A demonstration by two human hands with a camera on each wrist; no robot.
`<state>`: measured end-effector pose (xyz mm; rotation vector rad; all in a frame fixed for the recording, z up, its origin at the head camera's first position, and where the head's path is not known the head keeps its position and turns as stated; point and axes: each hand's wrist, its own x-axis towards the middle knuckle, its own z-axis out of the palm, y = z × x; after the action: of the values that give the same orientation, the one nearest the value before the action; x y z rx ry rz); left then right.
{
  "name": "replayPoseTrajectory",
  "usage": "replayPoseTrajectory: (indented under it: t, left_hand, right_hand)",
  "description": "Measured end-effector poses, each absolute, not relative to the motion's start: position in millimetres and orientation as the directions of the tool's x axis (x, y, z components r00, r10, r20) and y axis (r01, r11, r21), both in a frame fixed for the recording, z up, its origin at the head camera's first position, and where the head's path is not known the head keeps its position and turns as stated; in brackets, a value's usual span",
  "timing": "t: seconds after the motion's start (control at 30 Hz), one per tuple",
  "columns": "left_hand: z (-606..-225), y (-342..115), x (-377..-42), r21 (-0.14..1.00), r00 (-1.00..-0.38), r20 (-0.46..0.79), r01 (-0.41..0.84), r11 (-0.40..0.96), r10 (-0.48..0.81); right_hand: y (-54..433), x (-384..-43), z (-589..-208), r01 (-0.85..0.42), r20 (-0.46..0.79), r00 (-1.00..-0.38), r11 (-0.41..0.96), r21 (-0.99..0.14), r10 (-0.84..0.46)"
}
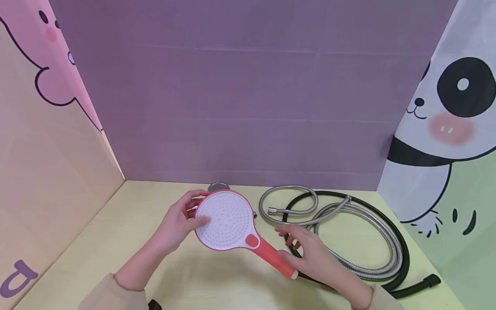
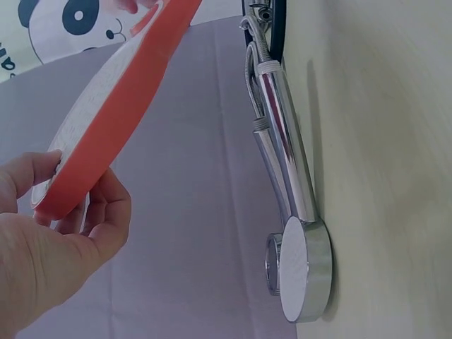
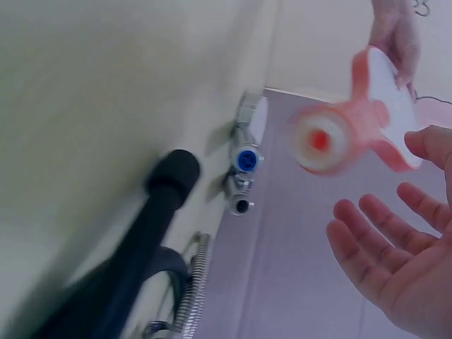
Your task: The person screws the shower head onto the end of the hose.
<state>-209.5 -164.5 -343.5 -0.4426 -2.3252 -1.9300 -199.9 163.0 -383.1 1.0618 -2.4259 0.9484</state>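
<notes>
A shower head with a white nozzle face, an orange-red rim and an orange-red handle is held up above the table, face toward the head camera. My left hand pinches its round edge, thumb on the white face and fingers behind the rim, as the left wrist view also shows of the hand. Beside the handle end, my right hand has its fingers spread and loosely bent. In the right wrist view that hand holds nothing, and the handle's white threaded end points toward the camera.
Behind the held piece, chrome shower heads lie on the table. Coiled metal hoses and a black hose lie at the right. A small black end shows at the front edge. Printed cloth walls enclose the table.
</notes>
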Motion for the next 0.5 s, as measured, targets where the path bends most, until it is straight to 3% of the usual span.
replayPoseTrajectory:
  t: [0.2, 0.5]
  left_hand:
    - [-336, -160, -213, 0.936, -0.945, 0.247, 0.29, 0.199, 0.216]
    - [-323, -151, -219, 0.927, -0.935, 0.219, 0.289, 0.238, 0.28]
  right_hand:
    - [158, -207, -366, -0.708, 0.486, -0.701, 0.428, -0.562, -0.522]
    - [151, -216, -363, -0.507, 0.291, -0.794, 0.317, -0.801, -0.534]
